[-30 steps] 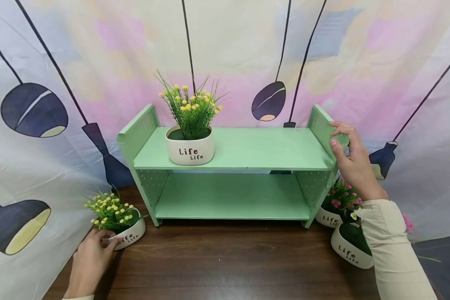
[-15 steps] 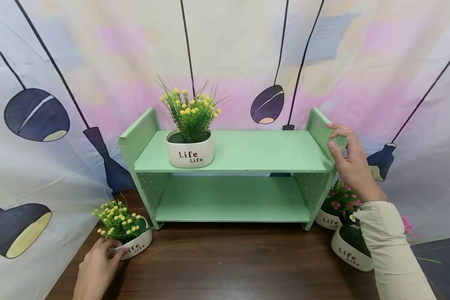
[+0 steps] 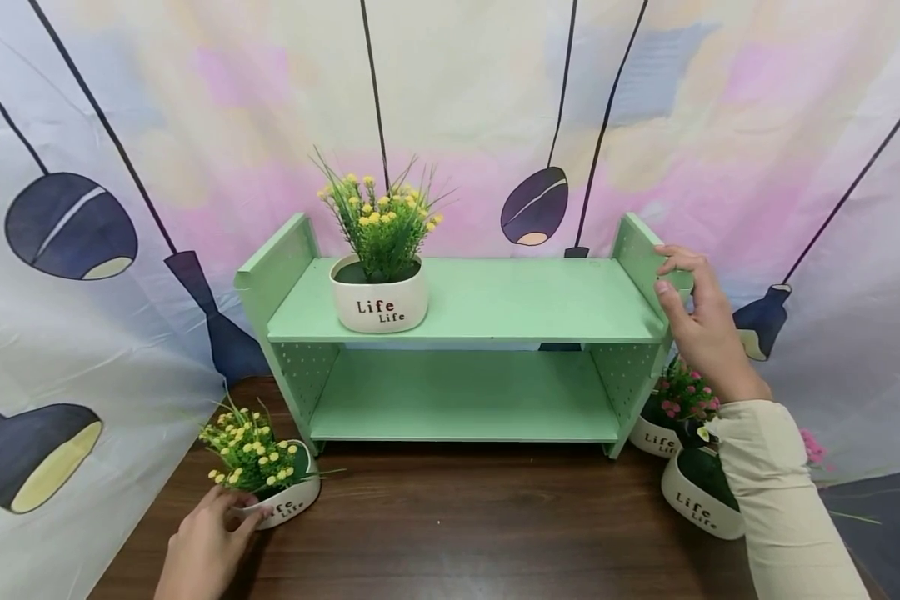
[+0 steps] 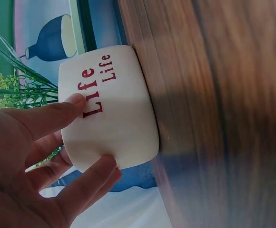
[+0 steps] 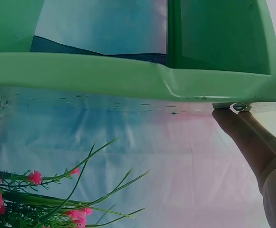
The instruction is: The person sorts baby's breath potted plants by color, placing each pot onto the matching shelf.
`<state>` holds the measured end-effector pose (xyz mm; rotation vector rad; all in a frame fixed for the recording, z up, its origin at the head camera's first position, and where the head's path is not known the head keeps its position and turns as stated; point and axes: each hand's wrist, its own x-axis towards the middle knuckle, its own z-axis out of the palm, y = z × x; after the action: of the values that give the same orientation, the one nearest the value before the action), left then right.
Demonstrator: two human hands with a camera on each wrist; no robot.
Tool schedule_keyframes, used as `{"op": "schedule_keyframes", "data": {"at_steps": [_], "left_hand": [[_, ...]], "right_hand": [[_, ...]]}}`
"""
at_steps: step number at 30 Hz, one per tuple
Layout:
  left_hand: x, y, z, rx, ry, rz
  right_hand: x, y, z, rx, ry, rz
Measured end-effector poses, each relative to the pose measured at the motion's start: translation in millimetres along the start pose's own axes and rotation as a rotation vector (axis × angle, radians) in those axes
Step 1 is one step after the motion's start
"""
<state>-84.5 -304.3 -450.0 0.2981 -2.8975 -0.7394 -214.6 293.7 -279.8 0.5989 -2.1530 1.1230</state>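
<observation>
My left hand (image 3: 208, 546) holds the near left end of a white oval pot of yellow artificial flowers (image 3: 297, 501), standing on the table left of the shelf. In the left wrist view the thumb lies on the "Life" lettering of the pot (image 4: 116, 107), with other fingers around its end. The right hand (image 3: 705, 329) touches the right side panel of the green two-tier shelf (image 3: 540, 296). In the right wrist view, its fingertips meet the outer face of that panel (image 5: 119, 71). Another yellow potted plant (image 3: 381, 304) stands on the upper tier, left of centre.
Right of the shelf, partly behind my forearm, stand two white pots, one with pink flowers (image 3: 656, 437) and a nearer one (image 3: 701, 500). The wooden table (image 3: 450, 533) stretches before the shelf. A printed curtain (image 3: 480, 92) hangs behind.
My left hand and the yellow-flowered pot have shifted right and toward me along the table, with the pot turning slightly. The right hand stays at the shelf panel.
</observation>
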Motion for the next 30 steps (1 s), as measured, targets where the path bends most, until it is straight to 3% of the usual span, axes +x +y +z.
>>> {"op": "schedule_keyframes", "data": {"at_steps": [11, 30], "left_hand": [[-8.1, 14.9, 8.4, -0.015, -0.038, 0.022], [-16.9, 37.4, 22.7, -0.023, -0.082, 0.087]], "right_hand": [[-1.7, -0.6, 0.5, -0.046, -0.001, 0.018], [0.9, 2.1, -0.4, -0.031, -0.005, 0.014]]}}
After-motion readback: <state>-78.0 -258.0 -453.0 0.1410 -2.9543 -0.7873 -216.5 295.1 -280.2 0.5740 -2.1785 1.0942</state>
